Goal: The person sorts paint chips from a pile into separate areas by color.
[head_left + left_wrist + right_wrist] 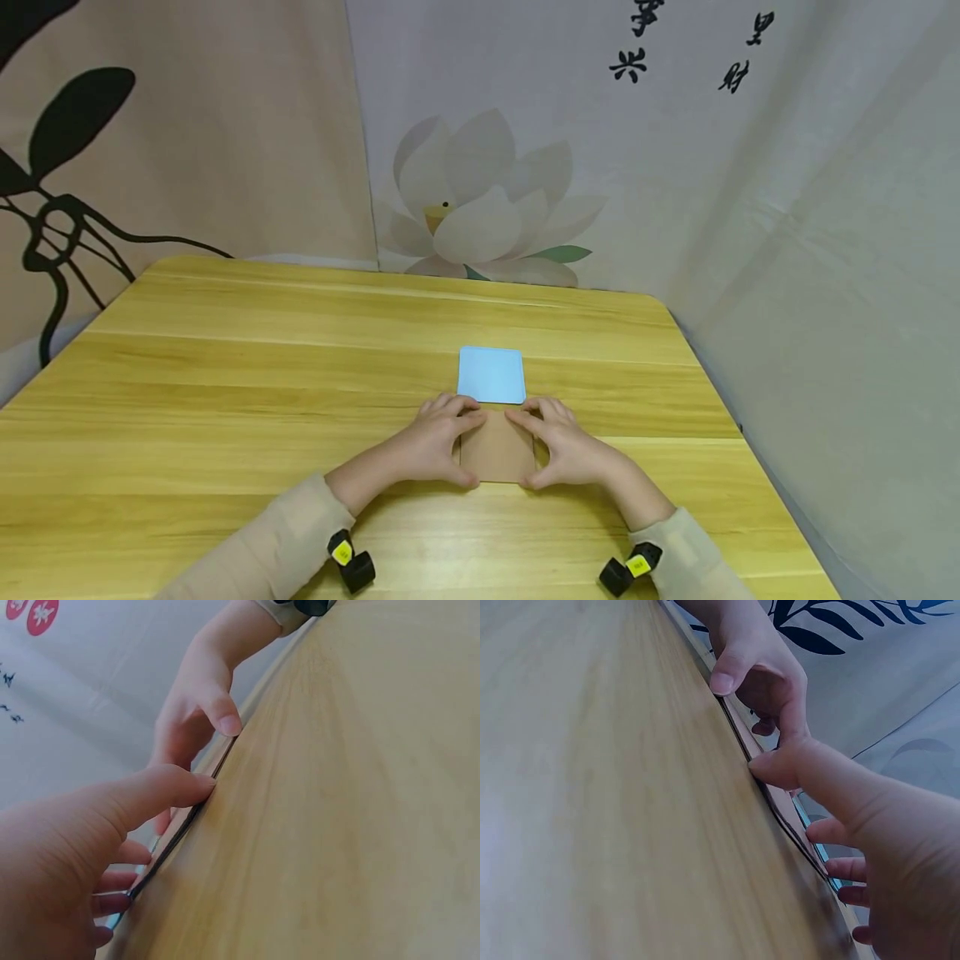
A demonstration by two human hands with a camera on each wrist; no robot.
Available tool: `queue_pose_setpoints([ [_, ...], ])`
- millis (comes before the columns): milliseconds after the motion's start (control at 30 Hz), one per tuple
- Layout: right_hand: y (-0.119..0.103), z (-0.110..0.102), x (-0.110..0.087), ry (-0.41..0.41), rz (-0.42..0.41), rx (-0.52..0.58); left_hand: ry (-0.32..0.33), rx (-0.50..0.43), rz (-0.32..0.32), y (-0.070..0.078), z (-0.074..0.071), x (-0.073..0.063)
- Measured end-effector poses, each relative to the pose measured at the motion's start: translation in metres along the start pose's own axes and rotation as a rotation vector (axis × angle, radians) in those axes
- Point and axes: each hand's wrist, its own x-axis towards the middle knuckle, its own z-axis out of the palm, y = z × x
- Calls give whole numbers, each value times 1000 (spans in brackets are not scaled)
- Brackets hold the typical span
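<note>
A thin brown square piece [497, 450] lies on the table in front of me, with dark edges visible in both wrist views. My left hand [438, 446] holds its left side, thumb at the near corner and index finger at the far one. On the opposite side, my right hand [566, 450] holds it the same way. Just beyond it lies a light blue square card [491, 375] with rounded corners, close to the fingertips of both hands. In the right wrist view, the brown piece [781, 799] seems to have more than one layer; its underside is hidden.
The wooden table [225, 375] has rounded far corners. Behind it hangs a pale curtain [787, 208] with a lotus print and dark characters. Black devices with yellow labels sit on the left wrist [351, 562] and right wrist [630, 569].
</note>
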Motion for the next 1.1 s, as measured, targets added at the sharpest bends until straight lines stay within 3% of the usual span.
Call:
queue_pose_setpoints([
  [200, -1, -1, 1, -28, 33, 4, -4, -10, -3, 2, -3, 0],
  [567, 1, -3, -2, -28, 19, 9, -10, -31, 3, 0, -3, -3],
  [900, 0, -15, -1, 49, 38, 71, 41, -41, 44, -8, -12, -10],
  [1100, 5, -21, -4, 106, 53, 59, 24, -53, 5, -12, -23, -18],
])
